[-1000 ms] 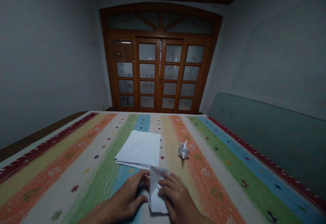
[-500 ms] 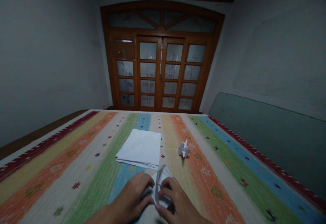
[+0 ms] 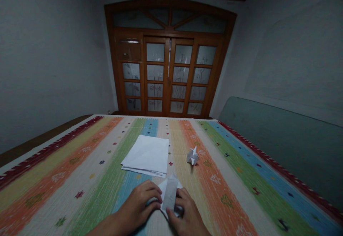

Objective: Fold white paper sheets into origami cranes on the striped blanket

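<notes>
A folded sheet of white paper [image 3: 169, 195] lies at the near edge of the striped cloth, pinched between both hands. My left hand [image 3: 140, 201] presses its left side, and my right hand [image 3: 186, 212] holds its right side, with the lower part partly hidden by my fingers. Ahead and to the left of my hands lies a stack of white paper sheets [image 3: 146, 155], not touching either hand. A small folded white paper figure [image 3: 193, 156] sits further ahead to the right, also apart from my hands.
The paper lies on a bed or low surface covered by a multicoloured striped cloth [image 3: 80, 171] with a red border. A grey-green padded panel [image 3: 281, 146] stands along the right side. Wooden glazed double doors [image 3: 167, 75] rise beyond the far edge.
The sheet between my hands has gone from a curved loop to a narrower, flatter fold. The view has tilted slightly upward. The stack and the small figure have not moved.
</notes>
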A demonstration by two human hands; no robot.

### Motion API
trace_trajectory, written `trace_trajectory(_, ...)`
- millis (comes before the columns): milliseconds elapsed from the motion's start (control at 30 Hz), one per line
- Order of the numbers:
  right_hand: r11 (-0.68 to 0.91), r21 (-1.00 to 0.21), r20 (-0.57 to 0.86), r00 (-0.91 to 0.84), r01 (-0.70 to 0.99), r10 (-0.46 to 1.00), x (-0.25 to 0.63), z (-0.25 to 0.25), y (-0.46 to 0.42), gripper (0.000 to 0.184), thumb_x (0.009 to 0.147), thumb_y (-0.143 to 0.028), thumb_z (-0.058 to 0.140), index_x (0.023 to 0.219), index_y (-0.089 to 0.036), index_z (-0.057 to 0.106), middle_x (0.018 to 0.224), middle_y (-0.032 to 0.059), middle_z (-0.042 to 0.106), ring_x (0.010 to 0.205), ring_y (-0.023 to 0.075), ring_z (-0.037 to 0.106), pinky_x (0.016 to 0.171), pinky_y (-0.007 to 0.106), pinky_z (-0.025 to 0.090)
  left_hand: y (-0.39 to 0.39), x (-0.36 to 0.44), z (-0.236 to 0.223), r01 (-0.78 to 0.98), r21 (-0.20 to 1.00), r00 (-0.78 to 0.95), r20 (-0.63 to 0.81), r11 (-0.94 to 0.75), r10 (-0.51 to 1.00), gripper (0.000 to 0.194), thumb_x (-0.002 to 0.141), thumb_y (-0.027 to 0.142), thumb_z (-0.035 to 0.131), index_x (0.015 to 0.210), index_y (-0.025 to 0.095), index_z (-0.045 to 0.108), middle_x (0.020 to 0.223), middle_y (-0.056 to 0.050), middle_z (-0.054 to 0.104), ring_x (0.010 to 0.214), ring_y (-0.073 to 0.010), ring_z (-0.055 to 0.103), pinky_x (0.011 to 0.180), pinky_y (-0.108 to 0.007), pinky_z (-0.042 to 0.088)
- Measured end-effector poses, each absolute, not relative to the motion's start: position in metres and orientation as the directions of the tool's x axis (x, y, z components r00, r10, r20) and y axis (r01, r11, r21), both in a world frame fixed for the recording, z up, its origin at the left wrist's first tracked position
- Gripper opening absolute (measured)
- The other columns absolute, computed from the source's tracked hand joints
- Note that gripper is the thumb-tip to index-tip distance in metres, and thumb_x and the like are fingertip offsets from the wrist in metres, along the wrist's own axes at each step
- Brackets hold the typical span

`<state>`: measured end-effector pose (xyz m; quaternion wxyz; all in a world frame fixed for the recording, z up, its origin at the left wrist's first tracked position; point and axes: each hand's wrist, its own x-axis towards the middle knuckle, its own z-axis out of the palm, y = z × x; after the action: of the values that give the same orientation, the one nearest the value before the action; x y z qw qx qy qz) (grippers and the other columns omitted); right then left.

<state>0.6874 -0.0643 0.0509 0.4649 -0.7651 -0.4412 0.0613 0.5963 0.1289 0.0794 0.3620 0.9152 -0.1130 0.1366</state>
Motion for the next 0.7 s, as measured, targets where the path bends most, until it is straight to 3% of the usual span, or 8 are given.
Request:
trace_trajectory(400,-0.126,-0.758,0.354,0.566,0.640,0.745,0.690,0.052,-0.067,0.016,0.092,-0.019,0.063,0.086,-0.021,0.077,0.095,0.0084,0.072,0.094,0.0258,0.065,0.083,0.036,0.051,0.124,0.593,0.082,-0.278,0.604,0.944,0.318,-0.747,-0.094,0.017,0.081,0.015,0.081,0.092,0.023,0.073,0.105,-0.003,0.075,0.100,-0.0239,0.066,0.088,-0.033,0.048)
trace_trajectory(567,-0.148,-0.694,0.399,0.547,0.705,0.736,0.692,0.043,-0.066,0.017,0.095,-0.019,0.058,0.082,-0.020,0.069,0.086,0.0060,0.071,0.084,0.0226,0.063,0.077,0.033,0.049,0.117,0.593,0.084,-0.234,0.570,0.953,0.297,-0.788,-0.068,0.012,0.085,0.019,0.077,0.093,0.022,0.069,0.103,-0.005,0.073,0.099,-0.0256,0.064,0.087,-0.034,0.047)
trace_trajectory(700,-0.119,-0.650,0.452,0.508,0.750,0.733,0.692,0.039,-0.067,0.005,0.091,-0.022,0.064,0.088,-0.021,0.067,0.089,0.0058,0.071,0.085,0.0230,0.064,0.076,0.032,0.048,0.114,0.592,0.085,-0.213,0.545,0.958,0.278,-0.811,-0.064,0.009,0.088,0.020,0.073,0.094,0.021,0.067,0.103,-0.007,0.072,0.099,-0.0265,0.064,0.086,-0.035,0.047)
